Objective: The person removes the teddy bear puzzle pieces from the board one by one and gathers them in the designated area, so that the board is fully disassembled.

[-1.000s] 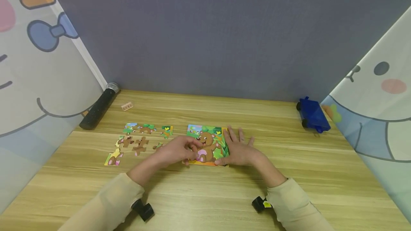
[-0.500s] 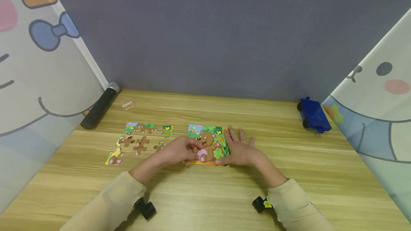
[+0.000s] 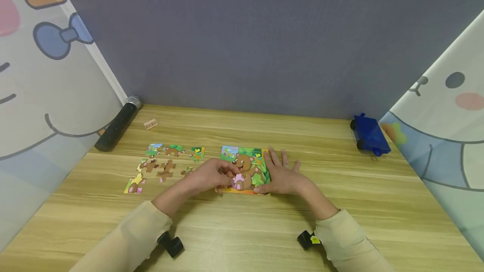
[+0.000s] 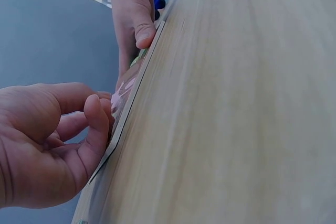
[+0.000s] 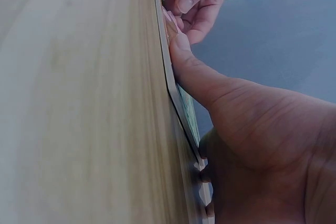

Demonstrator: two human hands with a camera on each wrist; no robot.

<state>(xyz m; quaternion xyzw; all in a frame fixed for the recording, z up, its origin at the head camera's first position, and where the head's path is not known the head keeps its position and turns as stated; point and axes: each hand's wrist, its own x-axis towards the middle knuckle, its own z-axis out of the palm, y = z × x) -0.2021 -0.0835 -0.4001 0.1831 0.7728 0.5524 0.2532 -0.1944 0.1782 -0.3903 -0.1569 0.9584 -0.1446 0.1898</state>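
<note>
A bear picture puzzle board (image 3: pixel 247 192) lies flat on the wooden table. My left hand (image 3: pixel 209 175) is over its left part, thumb and forefinger curled together at a small pink and brown puzzle piece (image 4: pixel 119 94), pinching it low against the board. The fingers hide much of this piece in the head view. My right hand (image 3: pixel 283 177) rests with spread fingers on the board's right edge; its thumb (image 5: pixel 194 69) lies along the near edge. Several loose puzzle pieces lie to the left, among them a brown one (image 3: pixel 165 170) and a yellow-green corner one (image 3: pixel 135 184).
A black microphone (image 3: pixel 118 125) leans along the table's left edge, with a small pinkish block (image 3: pixel 150 124) beside it. At the far right sits a blue toy cart (image 3: pixel 370 134). A grey wall (image 3: pixel 242 45) rises behind the table, with printed cartoon panels at both sides.
The pink part beside my left fingertips has shifted slightly and its outline looks more jagged now. Both hands stay almost in place.
</note>
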